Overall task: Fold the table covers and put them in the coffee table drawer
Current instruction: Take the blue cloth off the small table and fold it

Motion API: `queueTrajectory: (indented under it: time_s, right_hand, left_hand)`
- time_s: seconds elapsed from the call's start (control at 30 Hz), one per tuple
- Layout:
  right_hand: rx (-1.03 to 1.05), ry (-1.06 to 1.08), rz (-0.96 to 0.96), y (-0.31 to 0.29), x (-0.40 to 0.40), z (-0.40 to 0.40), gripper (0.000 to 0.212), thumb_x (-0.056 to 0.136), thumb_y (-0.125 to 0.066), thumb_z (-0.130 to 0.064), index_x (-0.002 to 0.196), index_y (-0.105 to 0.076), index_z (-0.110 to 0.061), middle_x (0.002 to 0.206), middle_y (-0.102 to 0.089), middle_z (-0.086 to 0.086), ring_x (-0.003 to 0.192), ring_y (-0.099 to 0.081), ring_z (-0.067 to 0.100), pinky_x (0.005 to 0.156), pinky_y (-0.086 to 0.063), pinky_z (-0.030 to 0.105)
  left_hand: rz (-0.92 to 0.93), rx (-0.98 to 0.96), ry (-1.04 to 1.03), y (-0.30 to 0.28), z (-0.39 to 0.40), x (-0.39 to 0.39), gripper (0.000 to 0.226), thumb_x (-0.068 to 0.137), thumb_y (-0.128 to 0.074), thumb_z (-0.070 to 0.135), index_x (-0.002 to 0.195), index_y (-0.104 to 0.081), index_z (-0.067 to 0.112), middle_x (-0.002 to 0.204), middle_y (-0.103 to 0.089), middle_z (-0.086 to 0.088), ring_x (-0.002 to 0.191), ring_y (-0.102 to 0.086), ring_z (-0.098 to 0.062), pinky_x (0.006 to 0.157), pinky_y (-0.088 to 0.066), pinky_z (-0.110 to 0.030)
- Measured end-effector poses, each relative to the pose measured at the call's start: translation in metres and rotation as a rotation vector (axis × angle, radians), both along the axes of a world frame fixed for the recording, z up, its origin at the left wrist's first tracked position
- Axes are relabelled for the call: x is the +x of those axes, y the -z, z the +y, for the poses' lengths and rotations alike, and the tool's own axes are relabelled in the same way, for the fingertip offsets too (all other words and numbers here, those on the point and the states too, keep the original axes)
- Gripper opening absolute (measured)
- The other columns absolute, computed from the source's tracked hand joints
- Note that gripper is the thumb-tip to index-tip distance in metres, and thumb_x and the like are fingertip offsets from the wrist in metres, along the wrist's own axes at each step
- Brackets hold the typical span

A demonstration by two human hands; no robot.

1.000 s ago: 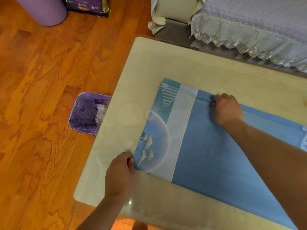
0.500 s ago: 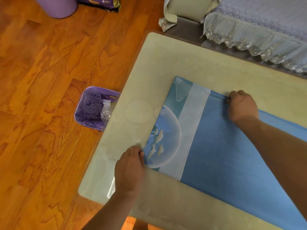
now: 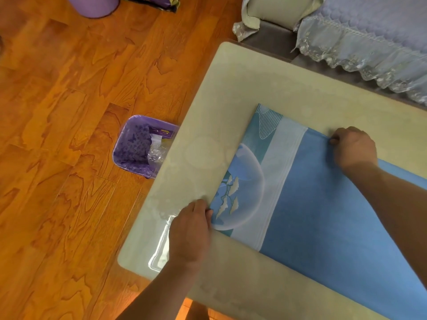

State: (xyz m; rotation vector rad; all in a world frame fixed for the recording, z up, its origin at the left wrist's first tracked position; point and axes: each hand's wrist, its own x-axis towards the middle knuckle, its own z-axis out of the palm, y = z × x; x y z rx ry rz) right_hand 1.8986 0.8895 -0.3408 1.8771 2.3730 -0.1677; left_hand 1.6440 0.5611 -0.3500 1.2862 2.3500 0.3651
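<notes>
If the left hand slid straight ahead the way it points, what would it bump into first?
Probably nothing soon: the left hand points up along the bare beige tabletop, beside the blue patterned table cover. Depth is unclear.

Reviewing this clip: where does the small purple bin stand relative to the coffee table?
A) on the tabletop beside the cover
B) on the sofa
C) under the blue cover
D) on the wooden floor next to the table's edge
D: the purple bin stands on the wooden floor, partly tucked behind the edge of the coffee table, away from the blue table cover.
</notes>
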Motion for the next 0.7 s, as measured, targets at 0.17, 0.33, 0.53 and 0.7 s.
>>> queueTrajectory:
  time_s: [0.17, 0.33, 0.53, 0.7]
  right_hand:
    - [-0.013, -0.003, -0.010, -0.003, 0.004, -0.003, 0.015, 0.095, -0.056, 0.000, 0.101, -0.068, 0.007, 0.100, -0.059, 0.031, 0.094, -0.055, 0.048, 0.077, -0.042, 0.043]
    - [-0.015, 0.036, -0.015, -0.006, -0.001, -0.004, 0.021, 0.099, -0.055, -0.011, 0.104, -0.067, 0.005, 0.102, -0.058, 0.031, 0.098, -0.054, 0.049, 0.081, -0.044, 0.049]
    - [-0.010, 0.080, -0.021, -0.006, -0.012, -0.007, 0.022, 0.100, -0.054, -0.011, 0.104, -0.066, 0.008, 0.104, -0.056, 0.032, 0.098, -0.054, 0.050, 0.081, -0.046, 0.049]
    - [-0.022, 0.086, -0.010, -0.010, -0.011, -0.007, 0.021, 0.099, -0.054, -0.008, 0.103, -0.067, 0.008, 0.103, -0.057, 0.032, 0.097, -0.055, 0.050, 0.081, -0.045, 0.048]
  left_hand:
    - [0.011, 0.049, 0.022, 0.002, 0.000, -0.003, 0.025, 0.099, -0.042, 0.038, 0.093, -0.059, 0.020, 0.080, -0.061, 0.004, 0.068, -0.060, -0.021, 0.056, -0.049, -0.036]
    - [0.027, 0.077, 0.002, 0.005, -0.001, -0.003, 0.019, 0.098, -0.050, 0.034, 0.089, -0.058, 0.019, 0.076, -0.059, 0.004, 0.063, -0.059, -0.020, 0.053, -0.045, -0.032]
    - [0.037, 0.098, 0.009, 0.007, -0.002, -0.003, 0.016, 0.097, -0.054, 0.031, 0.093, -0.061, 0.017, 0.078, -0.061, 0.003, 0.065, -0.060, -0.020, 0.054, -0.047, -0.033]
    - [0.045, 0.086, 0.021, 0.005, -0.002, -0.004, 0.021, 0.098, -0.050, 0.034, 0.094, -0.062, 0.017, 0.079, -0.061, 0.003, 0.065, -0.060, -0.020, 0.054, -0.046, -0.031]
